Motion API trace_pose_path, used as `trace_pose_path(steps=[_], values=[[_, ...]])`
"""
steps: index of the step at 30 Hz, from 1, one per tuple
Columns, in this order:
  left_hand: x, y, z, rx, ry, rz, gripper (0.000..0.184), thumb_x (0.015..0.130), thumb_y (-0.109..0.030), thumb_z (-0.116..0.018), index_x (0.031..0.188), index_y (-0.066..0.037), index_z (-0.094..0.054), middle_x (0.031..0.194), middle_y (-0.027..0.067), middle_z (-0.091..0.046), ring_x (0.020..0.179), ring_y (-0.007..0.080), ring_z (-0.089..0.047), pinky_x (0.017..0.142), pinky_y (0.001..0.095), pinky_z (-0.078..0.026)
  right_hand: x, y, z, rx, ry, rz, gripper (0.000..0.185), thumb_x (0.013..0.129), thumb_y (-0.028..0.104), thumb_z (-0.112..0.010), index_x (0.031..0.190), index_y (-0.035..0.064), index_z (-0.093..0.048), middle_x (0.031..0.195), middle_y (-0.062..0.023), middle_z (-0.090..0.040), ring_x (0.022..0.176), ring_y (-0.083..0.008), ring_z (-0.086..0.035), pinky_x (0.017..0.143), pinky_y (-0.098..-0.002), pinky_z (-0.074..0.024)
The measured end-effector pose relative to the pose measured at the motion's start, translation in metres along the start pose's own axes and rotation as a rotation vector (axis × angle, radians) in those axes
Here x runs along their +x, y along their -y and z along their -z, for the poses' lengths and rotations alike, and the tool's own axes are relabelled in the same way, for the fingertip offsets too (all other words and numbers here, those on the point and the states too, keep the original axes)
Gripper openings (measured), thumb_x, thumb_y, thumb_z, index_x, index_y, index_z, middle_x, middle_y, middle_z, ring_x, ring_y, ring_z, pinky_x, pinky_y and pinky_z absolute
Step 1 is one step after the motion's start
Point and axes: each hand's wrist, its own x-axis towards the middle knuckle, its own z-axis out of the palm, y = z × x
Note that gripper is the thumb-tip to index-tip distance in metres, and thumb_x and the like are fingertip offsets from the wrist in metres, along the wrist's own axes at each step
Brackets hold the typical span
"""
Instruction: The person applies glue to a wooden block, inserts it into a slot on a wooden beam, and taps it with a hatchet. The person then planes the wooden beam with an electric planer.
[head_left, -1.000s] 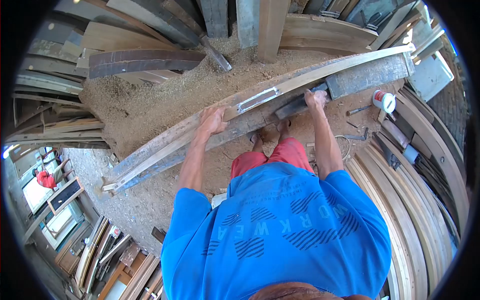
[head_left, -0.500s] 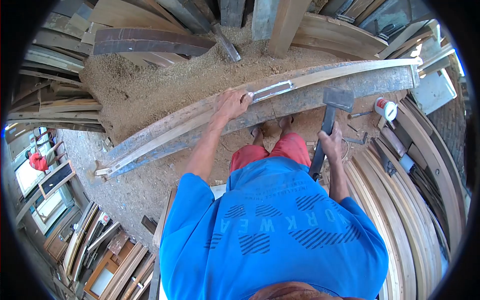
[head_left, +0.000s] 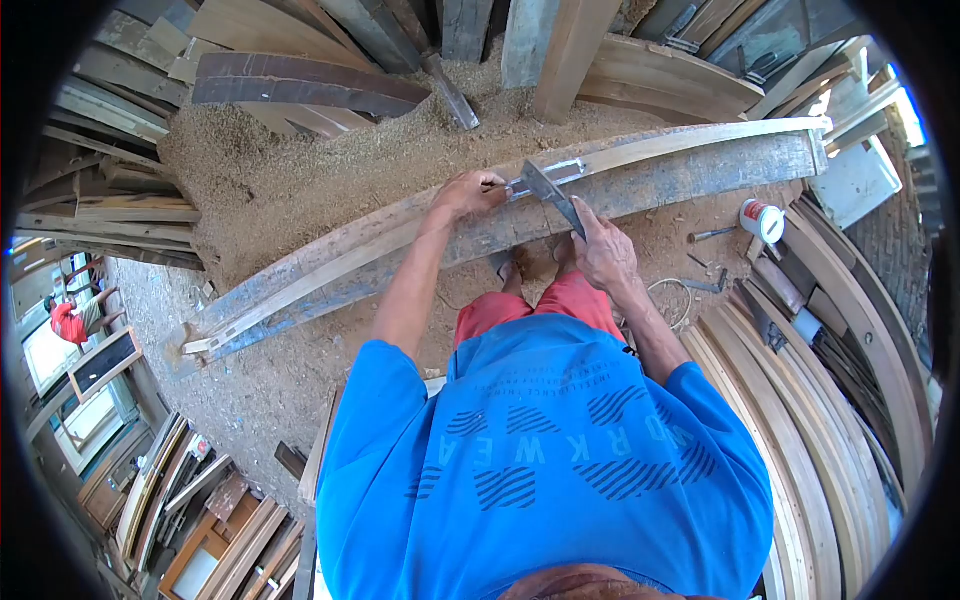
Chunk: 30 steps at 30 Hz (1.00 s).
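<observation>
At the beam [head_left: 680, 148], the right hand [head_left: 607, 256] grips a hammer [head_left: 547, 188]; the left hand [head_left: 467, 194] curls, contents unclear. Likely hammering needs aim.

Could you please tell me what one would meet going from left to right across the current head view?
Person in red in the background → left hand → hammer head → right hand → handled tool on the ground → white tub with a red label.

left hand [head_left: 470, 194] reaches forward, fingers curled, while right hand [head_left: 604, 250] closes, forearm [head_left: 655, 325] slanting inward.
</observation>
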Motion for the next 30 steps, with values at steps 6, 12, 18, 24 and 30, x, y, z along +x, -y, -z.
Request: trace_pose_path(steps=[6, 12, 18, 24, 30], values=[[0.000, 0.008, -0.010, -0.100, -0.018, 0.045, 0.047, 0.085, -0.052, -0.074, 0.120, -0.021, -0.076, 0.110, 0.0129, -0.076, 0.103, 0.0293, -0.072, 0.094, 0.0404, -0.053, -0.009, 0.000, -0.006, 0.063, -0.104, 0.087, 0.064, 0.096, 0.021, -0.061, 0.155, 0.0187, -0.037, 0.111, -0.0262, -0.068, 0.095, -0.0480, -0.067, 0.082, -0.0567, -0.0533], [0.006, -0.007, 0.006, -0.067, 0.085, 0.095, 0.044, 0.087, -0.047, -0.074, 0.120, -0.017, -0.076, 0.118, 0.0138, -0.075, 0.110, 0.0278, -0.070, 0.096, 0.0384, -0.052, 0.009, -0.001, -0.001, -0.006, 0.007, 0.013, 0.064, 0.094, 0.022, -0.063, 0.154, 0.0193, -0.039, 0.111, -0.0258, -0.068, 0.097, -0.0478, -0.067, 0.084, -0.0557, -0.0532], [-0.002, -0.002, -0.002, -0.108, -0.020, 0.052, 0.047, 0.084, -0.050, -0.075, 0.116, -0.016, -0.078, 0.111, 0.0132, -0.077, 0.106, 0.0286, -0.071, 0.096, 0.0390, -0.052, -0.013, 0.001, -0.003, 0.121, -0.121, 0.073, 0.065, 0.093, 0.020, -0.064, 0.154, 0.0185, -0.041, 0.114, -0.0268, -0.068, 0.102, -0.0476, -0.066, 0.088, -0.0547, -0.0526], [-0.007, 0.002, 0.014, -0.151, 0.021, -0.009, 0.039, 0.091, -0.039, -0.074, 0.121, -0.014, -0.076, 0.116, 0.0106, -0.077, 0.104, 0.0238, -0.072, 0.095, 0.0366, -0.053, -0.014, -0.022, -0.005, 0.209, -0.052, -0.011, 0.061, 0.092, 0.020, -0.067, 0.148, 0.0119, -0.046, 0.108, -0.0274, -0.069, 0.101, -0.0488, -0.066, 0.086, -0.0534, -0.0527], [-0.014, 0.030, 0.002, -0.640, -0.267, -0.011, 0.034, 0.103, -0.027, -0.063, 0.127, -0.002, -0.067, 0.110, 0.0075, -0.077, 0.088, 0.0130, -0.068, 0.083, 0.0279, -0.055, -0.039, -0.034, 0.015, 0.520, 0.005, -0.120, 0.042, 0.086, 0.025, -0.076, 0.113, -0.0021, -0.058, 0.082, -0.0201, -0.069, 0.072, -0.0329, -0.069, 0.070, -0.0427, -0.0545]])
